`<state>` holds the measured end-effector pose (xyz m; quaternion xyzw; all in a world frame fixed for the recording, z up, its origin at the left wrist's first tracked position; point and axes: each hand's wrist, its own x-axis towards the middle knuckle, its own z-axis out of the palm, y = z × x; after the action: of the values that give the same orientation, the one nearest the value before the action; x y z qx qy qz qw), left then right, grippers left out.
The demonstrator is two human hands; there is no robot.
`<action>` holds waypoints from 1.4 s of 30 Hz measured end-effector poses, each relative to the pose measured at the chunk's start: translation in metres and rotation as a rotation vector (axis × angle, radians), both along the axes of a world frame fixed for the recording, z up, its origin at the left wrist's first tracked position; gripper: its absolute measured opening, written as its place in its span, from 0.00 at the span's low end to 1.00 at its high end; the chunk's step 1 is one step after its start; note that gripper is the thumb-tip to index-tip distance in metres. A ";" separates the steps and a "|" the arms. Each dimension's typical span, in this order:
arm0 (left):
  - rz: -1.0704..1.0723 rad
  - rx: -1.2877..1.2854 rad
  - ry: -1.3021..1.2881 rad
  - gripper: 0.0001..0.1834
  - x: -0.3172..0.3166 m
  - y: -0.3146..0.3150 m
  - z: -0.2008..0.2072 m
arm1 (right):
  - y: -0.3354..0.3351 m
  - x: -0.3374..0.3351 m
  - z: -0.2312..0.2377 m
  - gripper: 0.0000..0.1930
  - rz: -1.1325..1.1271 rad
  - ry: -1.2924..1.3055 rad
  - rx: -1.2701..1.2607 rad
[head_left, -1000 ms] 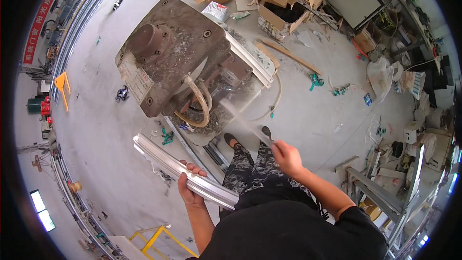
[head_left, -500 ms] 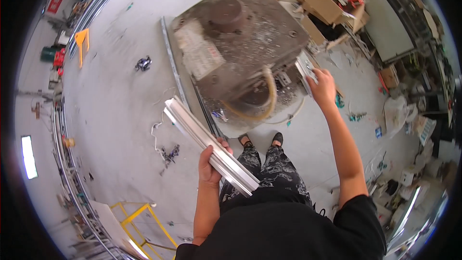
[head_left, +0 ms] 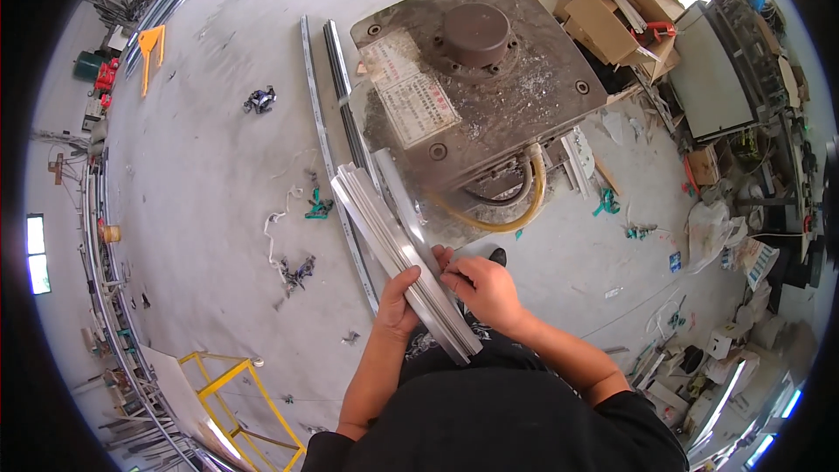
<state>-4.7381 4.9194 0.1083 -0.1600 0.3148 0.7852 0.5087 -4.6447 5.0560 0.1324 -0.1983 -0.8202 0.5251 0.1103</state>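
Note:
My left hand (head_left: 400, 304) is wrapped round a bundle of long, silvery metal profiles (head_left: 384, 236), held slanting in front of my body. Its lower end rests close to my black shirt; its upper end points away to the left. Close against the bundle's right side is my right hand (head_left: 482, 290), its fingers curled in a pinch. What they grip, if anything, is hidden. A greyish metal strip (head_left: 400, 197) runs beside the bundle towards those fingers; whether the hand holds it cannot be seen. Beyond stands a dusty brown machine (head_left: 533, 61) with a round cap and a yellowish hose (head_left: 535, 201).
Long metal rails (head_left: 316, 114) lie on the floor left of the machine. More silvery profiles (head_left: 575, 162) sit at its near right side. Cardboard boxes (head_left: 612, 22) are at the far right. A yellow frame (head_left: 232, 380) stands lower left. Tangled scraps (head_left: 299, 271) litter the floor.
My right hand has come from the silvery piece at the machine's right side back to the bundle. The bundle has shifted slightly right, still in my left hand. The view has moved too.

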 end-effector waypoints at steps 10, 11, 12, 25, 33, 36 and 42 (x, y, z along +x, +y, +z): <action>-0.052 0.014 0.015 0.31 0.001 0.001 -0.001 | -0.005 0.003 -0.004 0.07 -0.093 -0.055 -0.142; -0.054 0.014 0.016 0.31 0.002 0.001 -0.002 | -0.004 0.003 -0.008 0.07 -0.090 -0.052 -0.132; -0.072 -0.009 0.051 0.34 0.003 0.001 -0.002 | -0.003 0.003 -0.011 0.07 -0.084 -0.047 -0.123; -0.139 -0.121 -0.061 0.25 0.015 -0.004 -0.007 | 0.035 0.030 -0.032 0.07 0.175 -0.255 -1.340; -0.091 -0.229 0.054 0.17 0.022 0.012 -0.001 | 0.037 0.047 -0.028 0.09 0.227 -0.155 -1.432; -0.074 -0.288 0.101 0.15 0.014 0.005 -0.005 | 0.053 0.062 0.003 0.08 0.121 -0.137 -1.411; 0.173 -0.144 0.067 0.11 -0.010 -0.013 -0.012 | 0.065 0.132 -0.015 0.14 0.074 -0.210 -1.041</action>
<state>-4.7482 4.9063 0.0965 -0.1962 0.3722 0.8066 0.4152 -4.5126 5.1206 0.1171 -0.2493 -0.4641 0.8436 -0.1039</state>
